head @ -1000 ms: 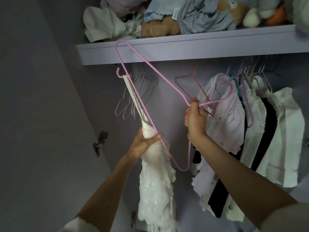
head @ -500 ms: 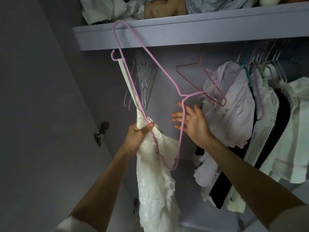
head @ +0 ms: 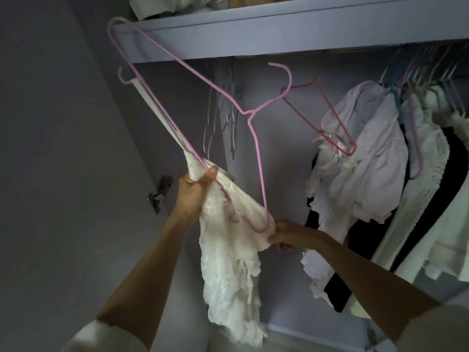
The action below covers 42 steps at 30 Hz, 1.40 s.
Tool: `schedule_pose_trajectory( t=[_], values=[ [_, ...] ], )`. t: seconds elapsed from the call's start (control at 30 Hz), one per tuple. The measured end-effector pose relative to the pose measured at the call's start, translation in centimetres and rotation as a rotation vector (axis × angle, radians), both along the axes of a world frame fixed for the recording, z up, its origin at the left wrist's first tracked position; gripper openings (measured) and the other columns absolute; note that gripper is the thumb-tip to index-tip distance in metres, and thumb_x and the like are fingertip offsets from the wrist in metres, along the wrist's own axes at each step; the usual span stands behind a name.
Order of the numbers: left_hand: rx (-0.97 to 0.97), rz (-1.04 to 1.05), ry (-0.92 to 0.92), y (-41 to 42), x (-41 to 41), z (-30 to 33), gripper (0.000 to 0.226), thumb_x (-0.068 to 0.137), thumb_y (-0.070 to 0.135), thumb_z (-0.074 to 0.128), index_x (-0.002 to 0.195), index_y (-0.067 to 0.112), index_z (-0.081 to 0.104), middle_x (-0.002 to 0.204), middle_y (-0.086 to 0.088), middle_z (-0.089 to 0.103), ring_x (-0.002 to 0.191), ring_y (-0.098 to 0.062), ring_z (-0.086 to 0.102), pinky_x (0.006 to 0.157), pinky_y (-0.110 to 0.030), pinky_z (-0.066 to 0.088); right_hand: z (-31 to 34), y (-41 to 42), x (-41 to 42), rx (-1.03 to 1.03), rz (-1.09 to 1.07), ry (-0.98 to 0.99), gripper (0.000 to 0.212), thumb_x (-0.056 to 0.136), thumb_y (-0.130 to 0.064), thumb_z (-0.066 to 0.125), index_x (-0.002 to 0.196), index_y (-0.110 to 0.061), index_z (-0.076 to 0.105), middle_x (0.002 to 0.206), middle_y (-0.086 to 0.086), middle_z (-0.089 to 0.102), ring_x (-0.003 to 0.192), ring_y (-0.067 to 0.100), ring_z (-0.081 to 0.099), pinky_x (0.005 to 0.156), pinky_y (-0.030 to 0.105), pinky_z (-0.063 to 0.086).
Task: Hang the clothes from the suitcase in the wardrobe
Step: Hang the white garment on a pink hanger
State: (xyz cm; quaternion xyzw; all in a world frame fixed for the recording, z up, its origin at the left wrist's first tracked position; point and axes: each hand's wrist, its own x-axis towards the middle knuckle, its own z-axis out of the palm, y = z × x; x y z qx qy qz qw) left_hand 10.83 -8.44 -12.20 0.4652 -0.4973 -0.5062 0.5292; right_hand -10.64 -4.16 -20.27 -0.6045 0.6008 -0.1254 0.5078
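At the left of the frame, the left hand [head: 196, 191] grips a white lacy garment [head: 228, 262] bunched together with the lower bar of a pink wire hanger [head: 256, 146], thumb curled over both. One strap [head: 154, 113] is already hooked on the hanger's upper-left end, so the hanger's long axis runs steeply from upper left down to lower centre. Moving right, the right hand [head: 286, 235] pinches the garment's free edge just beside the hanger's lower end, fingers closed on the cloth. That edge looks set to go over the near tip. Further right, hung clothes [head: 368, 153] crowd under the wardrobe shelf [head: 279, 29].
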Motion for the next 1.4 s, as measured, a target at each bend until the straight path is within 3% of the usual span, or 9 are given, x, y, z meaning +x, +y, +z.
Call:
schedule_pose_trajectory(
  t=[0.13,0.3,0.5,0.73,0.87,1.03,1.17,1.3,1.4],
  values=[
    [0.013,0.068,0.077,0.1,-0.7,-0.5,0.023,0.089,0.017,0.059,0.089,-0.005,0.062,0.089,-0.023,0.069,0.078,-0.030,0.069,0.074,-0.040,0.058,-0.8,-0.2,0.3,-0.098,-0.077,-0.054,0.016,0.088,-0.002,0.051,0.095,-0.017,0.052,0.067,-0.003,0.055,0.051,0.004,0.052,0.042,0.013,0.039],
    [0.022,0.052,0.139,-0.1,-1.0,-0.1,0.017,0.091,0.016,0.057,0.082,0.002,0.061,0.072,-0.009,0.071,0.066,-0.020,0.070,0.061,-0.030,0.057,-1.8,0.4,-2.0,-0.046,-0.339,-0.461,0.015,0.091,-0.006,0.052,0.103,-0.015,0.054,0.080,0.009,0.064,0.059,0.016,0.062,0.047,0.023,0.048],
    [-0.004,-0.171,0.048,0.7,-1.3,-0.1,0.023,0.092,0.016,0.052,0.082,0.001,0.065,0.078,-0.009,0.074,0.076,-0.021,0.071,0.067,-0.029,0.056,-2.0,0.8,-1.9,-0.149,-0.119,0.038,0.026,0.090,-0.007,0.049,0.068,-0.020,0.047,0.047,-0.008,0.056,0.040,0.000,0.051,0.045,0.014,0.041],
    [0.005,-0.351,-0.050,0.9,0.2,-1.0,0.017,0.092,0.003,0.044,0.084,0.003,0.058,0.071,-0.002,0.073,0.069,-0.013,0.071,0.060,-0.021,0.054,-1.0,1.5,-3.7,-0.161,-0.420,-0.627,0.023,0.090,0.002,0.047,0.088,-0.011,0.066,0.087,0.002,0.068,0.088,0.017,0.065,0.086,0.034,0.053],
    [0.023,-0.379,0.027,0.4,0.8,-2.0,0.035,0.088,0.015,0.054,0.104,-0.017,0.053,0.100,-0.027,0.067,0.093,-0.033,0.068,0.073,-0.031,0.055,-1.5,1.7,-2.7,0.033,-0.404,-0.784,0.033,0.092,0.002,0.037,0.076,-0.009,0.063,0.077,0.003,0.062,0.082,0.021,0.059,0.084,0.039,0.049],
    [0.037,-0.382,0.020,0.5,1.0,-2.6,0.052,0.085,0.022,0.053,0.111,-0.022,0.048,0.110,-0.035,0.060,0.097,-0.037,0.065,0.077,-0.034,0.054,-1.7,2.8,-1.1,0.000,-0.175,-0.355,0.025,0.091,0.003,0.046,0.073,-0.012,0.055,0.073,0.000,0.051,0.075,0.014,0.052,0.070,0.024,0.050],
    [0.036,-0.376,0.020,0.4,1.3,-3.1,0.052,0.085,0.022,0.053,0.111,-0.023,0.047,0.108,-0.036,0.060,0.096,-0.037,0.066,0.074,-0.032,0.054,-2.9,1.8,-1.0,-0.351,-0.359,-0.027,0.024,0.092,-0.009,0.048,0.069,-0.012,0.052,0.066,0.002,0.053,0.058,0.008,0.048,0.054,0.017,0.037],
    [0.071,-0.339,0.040,0.3,1.6,-3.4,0.050,0.085,0.025,0.056,0.109,-0.019,0.053,0.109,-0.031,0.063,0.100,-0.039,0.064,0.077,-0.034,0.055,-1.5,1.2,-3.0,-0.460,-0.770,-0.335,0.020,0.094,-0.016,0.048,0.087,-0.001,0.058,0.060,0.006,0.051,0.039,0.001,0.046,0.043,0.016,0.037],
    [0.105,-0.261,0.059,0.4,1.1,-3.6,0.047,0.085,0.024,0.059,0.110,-0.016,0.056,0.109,-0.030,0.063,0.099,-0.039,0.064,0.075,-0.035,0.056,-0.1,1.4,-3.4,-0.280,-0.888,-0.811,0.015,0.094,-0.011,0.050,0.083,-0.008,0.059,0.069,0.006,0.064,0.062,0.011,0.063,0.055,0.020,0.052]
  ],
)
